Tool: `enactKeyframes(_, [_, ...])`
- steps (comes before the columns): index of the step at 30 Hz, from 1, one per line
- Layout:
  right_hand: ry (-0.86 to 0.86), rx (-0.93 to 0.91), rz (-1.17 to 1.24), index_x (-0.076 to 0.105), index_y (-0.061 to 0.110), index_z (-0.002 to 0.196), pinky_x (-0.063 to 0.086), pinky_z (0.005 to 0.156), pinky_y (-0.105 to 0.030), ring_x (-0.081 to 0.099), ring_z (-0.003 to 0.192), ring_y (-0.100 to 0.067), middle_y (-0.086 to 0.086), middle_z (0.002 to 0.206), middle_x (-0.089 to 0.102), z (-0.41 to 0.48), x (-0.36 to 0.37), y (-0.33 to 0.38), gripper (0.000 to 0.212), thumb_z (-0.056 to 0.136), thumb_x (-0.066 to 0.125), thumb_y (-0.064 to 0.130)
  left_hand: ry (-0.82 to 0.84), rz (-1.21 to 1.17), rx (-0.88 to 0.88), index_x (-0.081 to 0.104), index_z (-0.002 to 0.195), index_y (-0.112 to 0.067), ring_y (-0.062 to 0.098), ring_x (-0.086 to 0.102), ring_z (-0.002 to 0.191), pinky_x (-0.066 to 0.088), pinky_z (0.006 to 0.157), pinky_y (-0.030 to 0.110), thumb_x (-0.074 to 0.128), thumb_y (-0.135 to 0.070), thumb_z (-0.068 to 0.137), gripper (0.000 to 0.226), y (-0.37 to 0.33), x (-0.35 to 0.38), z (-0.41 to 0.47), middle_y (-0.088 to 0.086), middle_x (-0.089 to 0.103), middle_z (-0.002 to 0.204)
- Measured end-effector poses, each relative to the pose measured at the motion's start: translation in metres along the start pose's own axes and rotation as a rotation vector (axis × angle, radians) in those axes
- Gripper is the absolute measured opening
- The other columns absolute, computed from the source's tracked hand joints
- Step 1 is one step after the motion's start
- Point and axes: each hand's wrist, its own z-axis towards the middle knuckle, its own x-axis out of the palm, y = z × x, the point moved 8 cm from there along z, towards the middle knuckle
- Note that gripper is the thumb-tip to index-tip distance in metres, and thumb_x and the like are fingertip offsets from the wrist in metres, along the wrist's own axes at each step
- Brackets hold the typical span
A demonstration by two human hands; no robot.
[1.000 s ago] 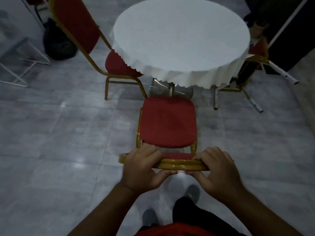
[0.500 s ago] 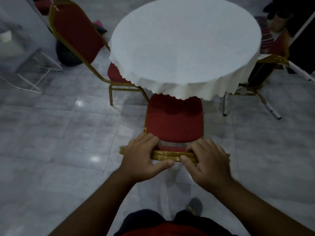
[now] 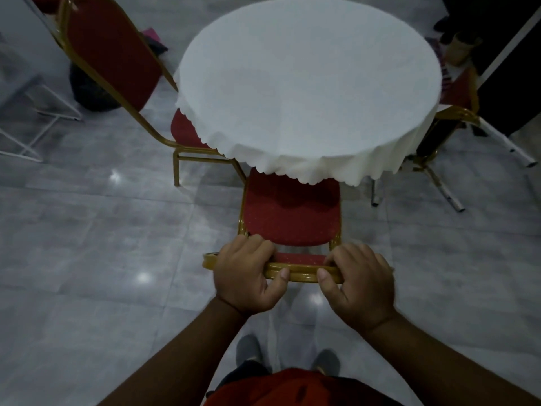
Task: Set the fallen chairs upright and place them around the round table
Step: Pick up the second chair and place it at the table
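Hands grip the gold top rail: left hand (image 3: pixel 244 273) and right hand (image 3: pixel 358 281) hold the near chair (image 3: pixel 289 218), whose seat now sits further under the round table (image 3: pixel 307 83) than before.

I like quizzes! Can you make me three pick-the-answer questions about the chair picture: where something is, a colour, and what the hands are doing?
1. Where is the front of the near chair?
A. under the tablecloth's edge
B. lying on the floor
C. on the table

2. What colour is its seat?
A. blue
B. red
C. green

3. What are the left hand and right hand doing?
A. resting on the table
B. hanging free
C. gripping the chair's back

Answers: 1 A, the cloth hangs over the seat's front. 2 B, the cushion is red. 3 C, the fingers of both curl round the gold rail.
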Motion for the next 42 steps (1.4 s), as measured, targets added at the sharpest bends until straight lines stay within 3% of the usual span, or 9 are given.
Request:
enactKeyframes(17, [-0.045, 0.049, -0.083, 0.053, 0.024, 0.079, 0.032, 0.066, -0.034, 0.043, 0.072, -0.016, 0.008, 0.076, 0.048, 0.023, 0.014, 0.02, 0.033, 0.089, 0.038, 0.051, 0.024, -0.001, 0.023, 0.054, 0.069, -0.017, 0.015, 0.039, 0.064, 0.029, 0.056, 0.032, 0.048, -0.049, 0.079, 0.034, 0.031, -0.003, 0.023, -0.005, 0.048, 0.068])
enactKeyframes(29, [-0.017, 0.068, -0.106, 0.049, 0.027, 0.082, 0.035, 0.066, -0.035, 0.04, 0.074, -0.015, 0.009, 0.078, 0.045, 0.024, 0.014, 0.02, 0.028, 0.09, 0.038, 0.051, 0.078, -0.026, 0.032, 0.053, 0.071, -0.02, 0.015, 0.041, 0.065, 0.035, 0.055, 0.034, 0.05, -0.048, 0.082, 0.031, 0.031, -0.003, 0.027, -0.007, 0.047, 0.069])
enactKeyframes(36, [0.039, 0.125, -0.165, 0.05, 0.027, 0.088, 0.037, 0.071, -0.036, 0.041, 0.079, -0.015, 0.01, 0.083, 0.045, 0.018, 0.011, 0.02, 0.032, 0.093, 0.035, 0.055, 0.217, -0.037, 0.078, 0.05, 0.079, -0.023, 0.015, 0.043, 0.07, 0.039, 0.059, 0.036, 0.05, -0.047, 0.085, 0.024, 0.027, 0.0, 0.027, -0.011, 0.045, 0.075])
enactKeyframes(42, [0.147, 0.156, -0.289, 0.056, 0.03, 0.094, 0.038, 0.076, -0.038, 0.046, 0.083, -0.016, 0.012, 0.088, 0.05, 0.009, 0.002, -0.004, 0.058, 0.094, 0.016, 0.071, 0.428, -0.026, 0.243, 0.053, 0.088, -0.027, 0.013, 0.04, 0.076, 0.037, 0.067, 0.037, 0.04, -0.046, 0.086, 0.023, -0.015, 0.015, 0.047, -0.012, 0.047, 0.081])
